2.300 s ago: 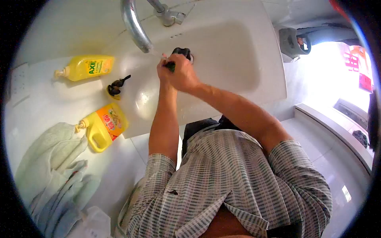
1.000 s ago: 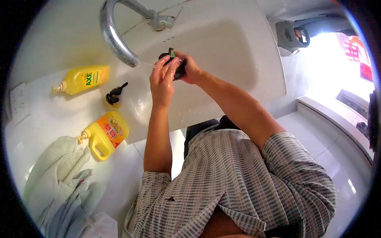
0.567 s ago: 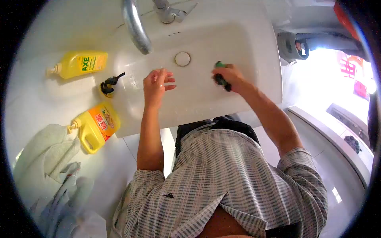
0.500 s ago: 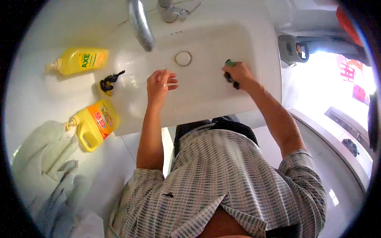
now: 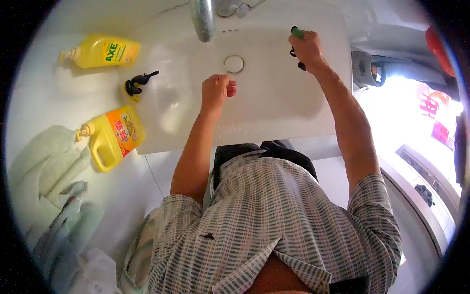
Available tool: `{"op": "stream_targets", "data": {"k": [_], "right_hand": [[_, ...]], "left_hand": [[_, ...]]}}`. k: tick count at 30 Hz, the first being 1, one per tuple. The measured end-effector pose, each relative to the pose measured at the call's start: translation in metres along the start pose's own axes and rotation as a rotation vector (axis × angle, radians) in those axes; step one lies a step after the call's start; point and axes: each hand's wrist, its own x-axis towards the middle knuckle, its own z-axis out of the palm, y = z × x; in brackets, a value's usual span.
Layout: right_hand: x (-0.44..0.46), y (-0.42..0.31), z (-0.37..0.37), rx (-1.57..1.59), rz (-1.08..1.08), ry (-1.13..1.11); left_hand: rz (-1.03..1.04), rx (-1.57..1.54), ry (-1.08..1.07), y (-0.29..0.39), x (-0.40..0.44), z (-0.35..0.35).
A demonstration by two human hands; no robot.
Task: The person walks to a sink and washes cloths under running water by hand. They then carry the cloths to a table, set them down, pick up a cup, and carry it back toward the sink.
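Mostly hidden, a green-and-black object (image 5: 297, 33) sits gripped in right hand (image 5: 309, 47), near sink's (image 5: 279, 105) far right corner. Left hand (image 5: 216, 91) curls beside drain (image 5: 234, 64); contents, if any, can't be told. Faucet (image 5: 203, 22) cut off above.

Left of the sink (image 5: 289, 98), a bundle (image 5: 134, 87) is sitting between a rear pump bottle (image 5: 98, 51) and a front pump bottle (image 5: 108, 142), cloth (image 5: 46, 159) lying beyond. The faucet (image 5: 202, 22) is standing behind-left of the drain (image 5: 234, 64), the left grip (image 5: 216, 92) hovering before it, the right grip (image 5: 309, 48) rightward.
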Motion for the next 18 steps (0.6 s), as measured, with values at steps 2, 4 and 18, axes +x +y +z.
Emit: {"op": "stream_targets", "data": {"k": [2,4,18], "right_hand": [[-0.005,-0.008,0.002,0.27,0.007,-0.037],[-0.016,-0.024,0.001,0.48,0.005,-0.076],[-0.069,-0.103,0.09,0.28,-0.063,-0.559]], "left_hand": [[-0.003,-0.025,0.019,0.004,0.001,0.0],[0.008,-0.084,0.024,0.003,0.005,-0.005],[-0.089,-0.737,-0.249,0.049,0.01,-0.015]]}}
